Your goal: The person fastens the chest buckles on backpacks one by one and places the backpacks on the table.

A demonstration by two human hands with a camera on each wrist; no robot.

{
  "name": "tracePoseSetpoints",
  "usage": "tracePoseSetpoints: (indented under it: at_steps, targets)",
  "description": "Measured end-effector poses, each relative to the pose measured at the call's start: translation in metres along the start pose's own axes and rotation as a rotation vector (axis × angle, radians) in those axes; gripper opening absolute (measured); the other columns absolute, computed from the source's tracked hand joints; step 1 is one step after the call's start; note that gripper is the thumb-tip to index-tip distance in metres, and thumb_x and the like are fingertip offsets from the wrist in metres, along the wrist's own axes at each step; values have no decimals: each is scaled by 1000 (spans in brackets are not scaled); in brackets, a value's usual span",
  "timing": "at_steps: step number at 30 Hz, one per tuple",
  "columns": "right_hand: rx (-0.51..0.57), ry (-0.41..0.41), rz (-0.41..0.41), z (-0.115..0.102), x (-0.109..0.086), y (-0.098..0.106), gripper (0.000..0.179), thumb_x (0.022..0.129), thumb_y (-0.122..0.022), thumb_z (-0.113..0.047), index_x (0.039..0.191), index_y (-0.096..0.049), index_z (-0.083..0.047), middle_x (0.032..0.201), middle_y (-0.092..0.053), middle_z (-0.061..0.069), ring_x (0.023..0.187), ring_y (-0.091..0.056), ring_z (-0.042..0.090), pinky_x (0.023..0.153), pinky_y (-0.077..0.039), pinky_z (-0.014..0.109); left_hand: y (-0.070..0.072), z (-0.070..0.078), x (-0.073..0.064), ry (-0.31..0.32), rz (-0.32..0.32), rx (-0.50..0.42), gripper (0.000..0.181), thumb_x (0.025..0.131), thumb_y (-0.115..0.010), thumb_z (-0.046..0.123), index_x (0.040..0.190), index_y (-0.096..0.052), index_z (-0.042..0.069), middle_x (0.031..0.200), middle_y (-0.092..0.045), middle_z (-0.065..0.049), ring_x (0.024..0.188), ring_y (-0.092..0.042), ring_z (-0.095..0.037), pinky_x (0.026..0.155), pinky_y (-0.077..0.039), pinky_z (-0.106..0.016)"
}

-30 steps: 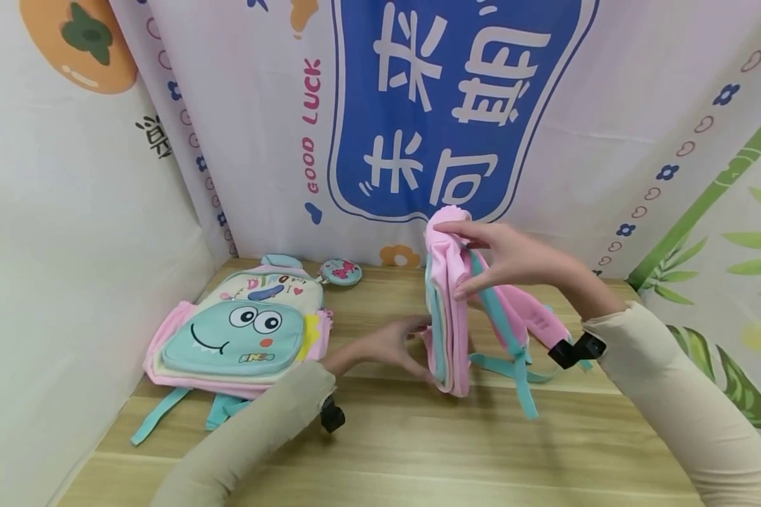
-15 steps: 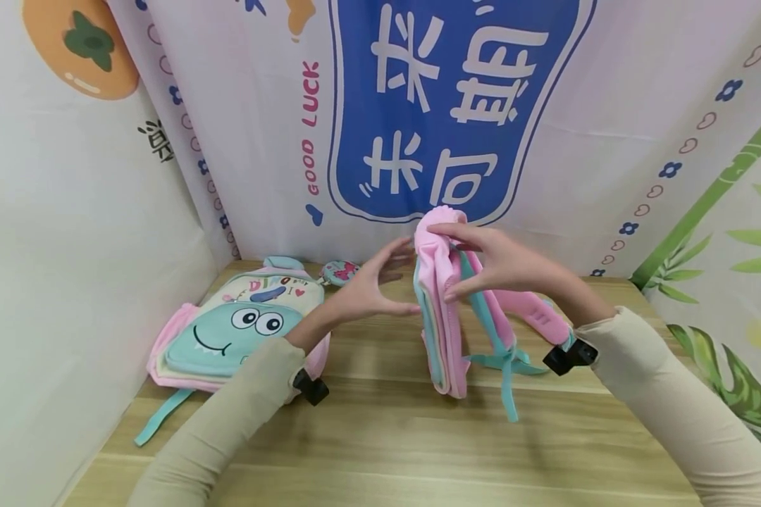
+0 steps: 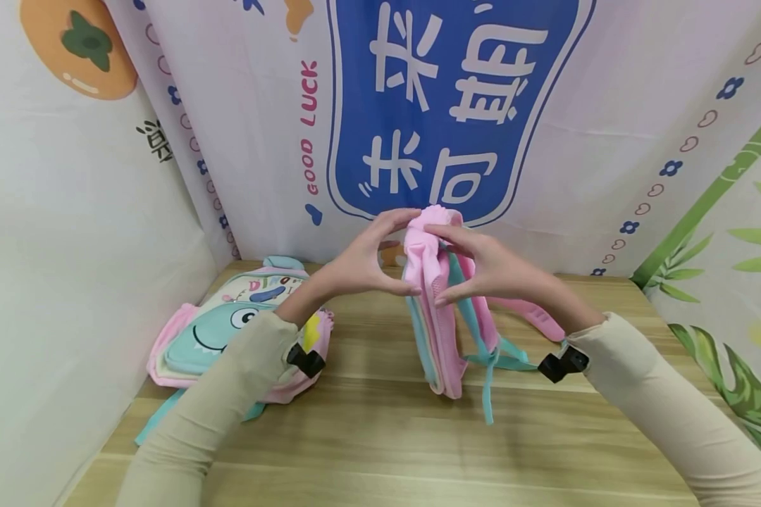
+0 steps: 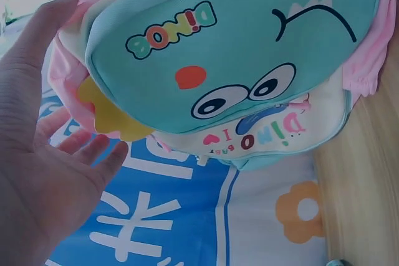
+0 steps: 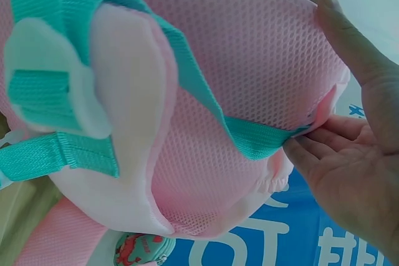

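A pink, teal and cream children's backpack [image 3: 440,345] stands on its narrow side on the wooden table. Its teal front pocket [image 4: 262,42], printed with a dinosaur face, faces my left hand. My right hand [image 3: 491,264] holds the upper end from the mesh back side, its fingers by the teal strap [image 5: 249,138] and thumb at the edge. My left hand [image 3: 368,264] is spread in a C shape at the front side. Its thumb lies at the pink edge, and its fingers are by the yellow spikes [image 4: 112,113]. Padded shoulder straps trail to the right.
A matching backpack [image 3: 190,338] lies face up at the left of the table, partly covered by my left sleeve. A round teal pouch [image 5: 143,248] shows below the held bag in the right wrist view. A printed cloth [image 3: 260,141] hangs behind the table.
My left hand has risen from the backpack's lower front to its upper end. The backpack's top has tilted left, with my right hand moving left along with it.
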State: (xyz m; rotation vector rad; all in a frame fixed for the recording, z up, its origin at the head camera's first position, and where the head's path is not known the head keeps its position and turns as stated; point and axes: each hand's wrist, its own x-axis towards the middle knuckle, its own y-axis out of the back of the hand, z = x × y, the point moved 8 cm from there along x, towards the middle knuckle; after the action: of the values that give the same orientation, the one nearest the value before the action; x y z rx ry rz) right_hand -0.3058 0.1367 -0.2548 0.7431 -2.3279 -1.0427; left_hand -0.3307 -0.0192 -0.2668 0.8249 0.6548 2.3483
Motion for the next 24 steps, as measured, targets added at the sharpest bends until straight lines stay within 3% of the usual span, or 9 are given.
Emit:
tracePoseSetpoints:
  at_steps: [6, 12, 17, 24]
  targets:
    - [-3, 10, 17, 2, 0, -2, 109, 72, -94, -32, 160, -32, -18, 163, -38, 8, 147, -43, 30, 115, -41, 54, -3, 2, 2, -15, -47, 56, 99, 71, -93, 23, 154, -39, 13, 164, -27, -7, 149, -30, -22, 118, -40, -47]
    - [-24, -21, 8, 8, -3, -3, 112, 71, -94, -35, 161, -29, -16, 166, -33, 9, 149, -39, 33, 116, -39, 56, -3, -1, 0, -1, -27, 46, 91, 71, -93, 22, 148, -45, 12, 159, -34, -7, 145, -36, -21, 117, -41, -39]
    - [-50, -27, -19, 14, -9, -4, 113, 72, -94, -33, 161, -28, -10, 165, -32, 15, 148, -38, 39, 115, -39, 57, 1, -5, -3, 15, -6, 16, 87, 70, -94, 20, 145, -49, 11, 155, -40, -6, 142, -40, -20, 116, -42, -39]
    - [-34, -52, -46, 32, -20, -2, 112, 72, -94, -31, 161, -29, -12, 166, -30, 16, 147, -36, 46, 112, -39, 63, 10, -13, -12, 44, 13, -11, 86, 68, -95, 19, 142, -52, 13, 156, -41, -2, 142, -43, -18, 116, -42, -38]
